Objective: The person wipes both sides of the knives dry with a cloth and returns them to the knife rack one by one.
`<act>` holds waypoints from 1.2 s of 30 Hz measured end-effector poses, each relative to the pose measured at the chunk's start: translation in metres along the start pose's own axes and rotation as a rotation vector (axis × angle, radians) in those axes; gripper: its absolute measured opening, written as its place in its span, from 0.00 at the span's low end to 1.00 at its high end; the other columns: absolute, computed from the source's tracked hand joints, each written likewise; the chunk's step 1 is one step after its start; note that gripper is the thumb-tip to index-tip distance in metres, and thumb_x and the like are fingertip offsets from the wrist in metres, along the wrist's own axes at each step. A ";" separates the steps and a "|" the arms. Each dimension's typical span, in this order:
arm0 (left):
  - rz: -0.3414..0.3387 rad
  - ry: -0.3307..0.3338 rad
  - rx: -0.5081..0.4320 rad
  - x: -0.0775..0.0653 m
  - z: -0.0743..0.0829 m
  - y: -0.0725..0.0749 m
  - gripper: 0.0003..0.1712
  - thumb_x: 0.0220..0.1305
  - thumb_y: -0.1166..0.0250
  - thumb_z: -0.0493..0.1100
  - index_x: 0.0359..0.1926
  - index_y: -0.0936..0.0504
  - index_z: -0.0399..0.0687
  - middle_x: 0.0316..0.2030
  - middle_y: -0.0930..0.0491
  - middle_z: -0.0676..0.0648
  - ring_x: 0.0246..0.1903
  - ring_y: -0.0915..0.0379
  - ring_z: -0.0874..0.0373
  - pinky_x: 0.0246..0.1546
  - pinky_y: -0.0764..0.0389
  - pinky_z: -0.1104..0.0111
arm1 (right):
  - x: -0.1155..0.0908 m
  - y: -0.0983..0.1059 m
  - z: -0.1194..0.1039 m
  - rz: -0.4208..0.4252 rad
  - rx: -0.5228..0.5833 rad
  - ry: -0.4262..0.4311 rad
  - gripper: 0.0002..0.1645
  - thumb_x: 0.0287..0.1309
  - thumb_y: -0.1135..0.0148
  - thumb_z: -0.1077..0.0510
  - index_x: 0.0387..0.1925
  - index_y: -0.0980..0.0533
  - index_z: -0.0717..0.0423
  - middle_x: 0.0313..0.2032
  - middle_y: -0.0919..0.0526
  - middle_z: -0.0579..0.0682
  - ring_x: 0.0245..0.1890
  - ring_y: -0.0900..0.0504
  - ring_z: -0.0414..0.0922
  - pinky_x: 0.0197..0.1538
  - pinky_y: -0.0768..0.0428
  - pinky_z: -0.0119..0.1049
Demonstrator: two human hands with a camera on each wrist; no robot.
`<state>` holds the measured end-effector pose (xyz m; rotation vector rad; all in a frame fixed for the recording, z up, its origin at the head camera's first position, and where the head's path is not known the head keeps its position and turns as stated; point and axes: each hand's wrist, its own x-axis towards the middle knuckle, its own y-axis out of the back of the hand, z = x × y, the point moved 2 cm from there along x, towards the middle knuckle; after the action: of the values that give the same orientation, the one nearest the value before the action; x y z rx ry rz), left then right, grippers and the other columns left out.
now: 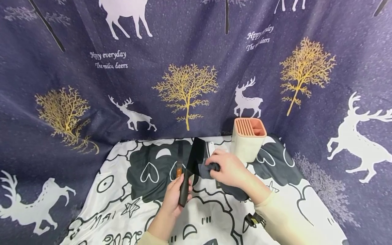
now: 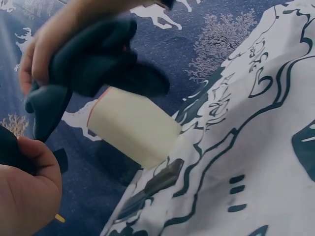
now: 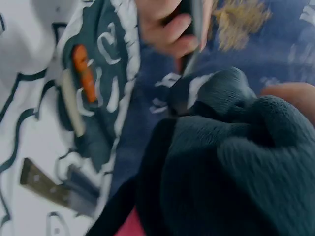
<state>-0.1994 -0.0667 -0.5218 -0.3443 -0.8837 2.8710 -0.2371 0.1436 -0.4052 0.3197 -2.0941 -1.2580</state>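
My left hand grips the dark handle of a kitchen knife, whose broad black blade points up and away from me. My right hand bunches a dark cloth at the right side of that blade. A loose part of the cloth hangs below the right hand. In the left wrist view the folded cloth hangs from the right hand's fingers, close by the left hand. From the right wrist, the cloth fills the lower right and hides part of the blade.
A cream knife block with an orange slotted top stands at the back right. An orange-handled knife lies left of the held knife. A brown-handled knife lies on the patterned sheet. A deer-print curtain hangs behind.
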 end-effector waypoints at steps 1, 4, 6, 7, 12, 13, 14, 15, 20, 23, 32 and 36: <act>0.003 0.000 -0.007 0.001 0.001 -0.001 0.16 0.82 0.52 0.53 0.48 0.26 0.47 0.34 0.24 0.52 0.27 0.29 0.66 0.18 0.30 0.77 | 0.000 0.004 -0.008 -0.041 -0.032 0.046 0.14 0.45 0.30 0.56 0.38 0.15 0.40 0.37 0.20 0.38 0.33 0.23 0.37 0.35 0.22 0.34; -0.003 -0.008 -0.011 0.004 0.001 -0.007 0.17 0.82 0.52 0.53 0.49 0.25 0.46 0.34 0.22 0.52 0.25 0.29 0.65 0.18 0.30 0.76 | -0.001 0.009 -0.028 -0.130 -0.079 0.144 0.13 0.45 0.29 0.54 0.37 0.15 0.37 0.36 0.22 0.37 0.30 0.24 0.35 0.32 0.24 0.32; -0.019 -0.020 0.002 0.004 0.000 -0.012 0.18 0.83 0.53 0.53 0.52 0.23 0.46 0.37 0.19 0.52 0.27 0.25 0.65 0.19 0.27 0.76 | -0.001 0.004 -0.037 -0.149 -0.082 0.178 0.12 0.47 0.30 0.52 0.36 0.15 0.36 0.36 0.23 0.36 0.29 0.25 0.34 0.30 0.25 0.31; -0.027 -0.022 0.009 0.004 0.000 -0.014 0.19 0.82 0.53 0.54 0.53 0.22 0.47 0.37 0.18 0.52 0.27 0.24 0.65 0.20 0.26 0.75 | -0.001 0.001 -0.042 -0.143 -0.075 0.188 0.11 0.47 0.30 0.52 0.36 0.15 0.36 0.36 0.22 0.37 0.29 0.25 0.34 0.30 0.25 0.31; -0.029 -0.020 -0.017 0.004 -0.002 -0.023 0.20 0.82 0.52 0.53 0.55 0.19 0.47 0.42 0.16 0.51 0.33 0.20 0.64 0.27 0.21 0.74 | -0.003 -0.025 -0.052 -0.014 -0.034 0.173 0.09 0.51 0.32 0.51 0.37 0.14 0.37 0.42 0.19 0.41 0.36 0.21 0.39 0.34 0.20 0.35; -0.019 -0.020 -0.033 0.004 -0.002 -0.023 0.20 0.82 0.51 0.53 0.55 0.18 0.48 0.42 0.16 0.52 0.34 0.19 0.64 0.30 0.20 0.74 | -0.004 -0.030 -0.053 0.021 -0.026 0.156 0.09 0.52 0.32 0.51 0.38 0.14 0.38 0.43 0.19 0.42 0.38 0.21 0.40 0.36 0.18 0.36; -0.013 -0.027 -0.045 0.004 -0.002 -0.024 0.19 0.82 0.50 0.52 0.54 0.17 0.48 0.43 0.16 0.52 0.36 0.19 0.65 0.34 0.18 0.74 | -0.005 -0.036 -0.054 0.054 -0.019 0.137 0.09 0.52 0.33 0.50 0.38 0.14 0.39 0.44 0.18 0.43 0.39 0.20 0.41 0.37 0.18 0.37; -0.008 -0.037 -0.053 0.004 -0.001 -0.024 0.18 0.82 0.50 0.52 0.53 0.17 0.49 0.44 0.16 0.53 0.39 0.18 0.65 0.38 0.17 0.74 | -0.007 -0.040 -0.055 0.083 -0.014 0.119 0.09 0.53 0.33 0.50 0.38 0.14 0.39 0.45 0.18 0.44 0.40 0.20 0.42 0.38 0.17 0.38; 0.024 -0.053 -0.108 0.005 0.003 -0.023 0.16 0.81 0.48 0.50 0.46 0.14 0.53 0.44 0.15 0.55 0.45 0.17 0.65 0.50 0.16 0.73 | -0.012 -0.058 -0.061 0.177 -0.022 0.072 0.13 0.53 0.32 0.46 0.41 0.15 0.41 0.48 0.18 0.46 0.44 0.18 0.46 0.43 0.16 0.41; 0.039 -0.021 -0.142 0.006 0.003 -0.023 0.17 0.81 0.49 0.50 0.42 0.14 0.54 0.42 0.15 0.55 0.43 0.17 0.65 0.48 0.16 0.74 | -0.013 -0.064 -0.062 0.200 -0.025 0.067 0.14 0.51 0.31 0.48 0.42 0.15 0.42 0.47 0.17 0.46 0.45 0.17 0.46 0.46 0.15 0.41; 0.051 -0.036 -0.133 0.008 0.003 -0.020 0.17 0.83 0.54 0.47 0.50 0.18 0.48 0.47 0.17 0.54 0.49 0.18 0.66 0.53 0.18 0.74 | -0.007 -0.061 -0.062 0.177 -0.039 0.058 0.15 0.51 0.31 0.52 0.44 0.14 0.42 0.47 0.13 0.46 0.45 0.16 0.46 0.46 0.15 0.42; 0.031 -0.053 -0.066 0.006 0.001 -0.018 0.20 0.83 0.54 0.48 0.58 0.21 0.42 0.50 0.18 0.53 0.50 0.18 0.65 0.51 0.17 0.74 | -0.002 -0.058 -0.060 0.163 -0.060 0.038 0.14 0.51 0.31 0.53 0.43 0.14 0.42 0.46 0.13 0.44 0.44 0.15 0.46 0.44 0.15 0.42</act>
<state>-0.2050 -0.0513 -0.5120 -0.2917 -0.9924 2.8965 -0.2040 0.0741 -0.4368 0.1426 -2.0028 -1.2058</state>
